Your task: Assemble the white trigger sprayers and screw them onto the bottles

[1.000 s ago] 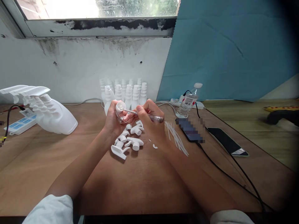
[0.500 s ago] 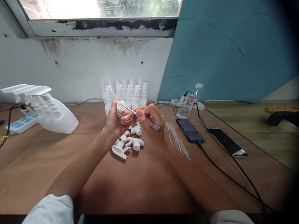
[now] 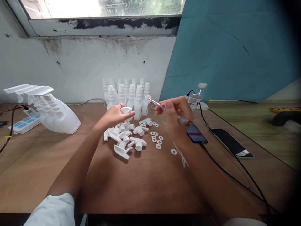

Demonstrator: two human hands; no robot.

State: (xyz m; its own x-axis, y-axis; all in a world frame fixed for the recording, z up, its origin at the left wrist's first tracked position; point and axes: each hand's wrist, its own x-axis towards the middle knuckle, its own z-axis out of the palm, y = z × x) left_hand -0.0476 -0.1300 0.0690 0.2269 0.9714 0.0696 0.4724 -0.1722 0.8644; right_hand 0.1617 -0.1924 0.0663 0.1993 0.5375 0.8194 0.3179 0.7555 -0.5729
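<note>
My left hand (image 3: 115, 116) is over the back of a pile of white spray heads (image 3: 122, 135), its fingers closed round a white spray head (image 3: 126, 110). My right hand (image 3: 177, 113) grips a slim metal tool with a clear handle (image 3: 183, 120). At the tool's tip is a small white washer (image 3: 148, 99), in front of the rightmost white bottles. Several flat white washers (image 3: 159, 142) lie between the pile and my right forearm. Thin white tubes (image 3: 182, 157) are partly hidden under that forearm.
White bottles (image 3: 131, 97) stand by the wall. Assembled spray bottles (image 3: 63, 116) lean together at the left beside a power strip (image 3: 25, 124). On the right are a water bottle (image 3: 194, 100), a phone (image 3: 197, 134), a dark device (image 3: 229, 142) and black cables.
My right hand has moved right and up with the tool, away from my left hand, uncovering the washers. My left hand has turned palm down over the pile.
</note>
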